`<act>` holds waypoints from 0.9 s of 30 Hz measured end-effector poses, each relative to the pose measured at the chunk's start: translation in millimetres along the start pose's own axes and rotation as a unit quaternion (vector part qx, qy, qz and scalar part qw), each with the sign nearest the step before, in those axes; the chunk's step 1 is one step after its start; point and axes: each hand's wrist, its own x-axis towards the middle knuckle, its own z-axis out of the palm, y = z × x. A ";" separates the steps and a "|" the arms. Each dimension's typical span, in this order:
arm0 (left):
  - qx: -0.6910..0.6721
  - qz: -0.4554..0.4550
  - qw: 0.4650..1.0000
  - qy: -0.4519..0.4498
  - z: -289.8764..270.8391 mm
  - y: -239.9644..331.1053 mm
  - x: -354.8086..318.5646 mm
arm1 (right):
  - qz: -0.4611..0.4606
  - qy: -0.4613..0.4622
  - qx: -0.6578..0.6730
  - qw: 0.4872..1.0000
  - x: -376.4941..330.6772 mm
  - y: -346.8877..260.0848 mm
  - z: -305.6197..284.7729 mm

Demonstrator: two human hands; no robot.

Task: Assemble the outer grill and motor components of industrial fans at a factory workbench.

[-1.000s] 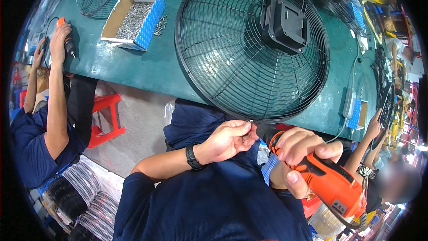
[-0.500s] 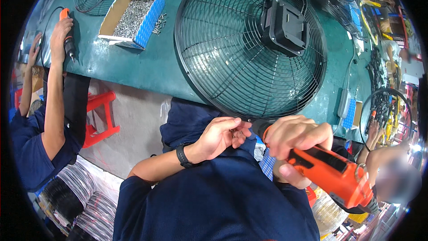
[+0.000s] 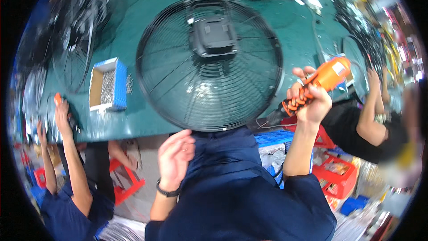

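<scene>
My right hand (image 3: 310, 100) is wrapped around an orange and black electric screwdriver (image 3: 333, 72), whose dark nose points down and left, beside the fan's right front rim and apart from it. A round black wire fan guard (image 3: 200, 98) lies on the green table, with a black box-shaped housing (image 3: 213, 35) and a handle at its far side. Near the guard's front edge, my left hand (image 3: 175, 156) is raised with its fingers curled. A small glint shows at the fingers, but motion blur hides what they hold, if anything.
A blue and white box (image 3: 117, 85) of metal screws stands on the table (image 3: 147, 118) at left, with loose screws beside it. Another fan guard (image 3: 73, 58) is behind it. A co-worker's hand (image 3: 62, 114) holds another orange tool at far left. Red stools (image 3: 336, 178) stand at right.
My right hand has lifted the screwdriver off the guard's front rim and swung it up to the right. My left hand has drawn left, away from the rim. The view has shifted.
</scene>
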 end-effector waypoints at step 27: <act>0.330 0.180 0.919 0.119 -5.6 97.1 93.8 | 0.167 0.067 0.035 0.983 -65.8 24.2 -62.6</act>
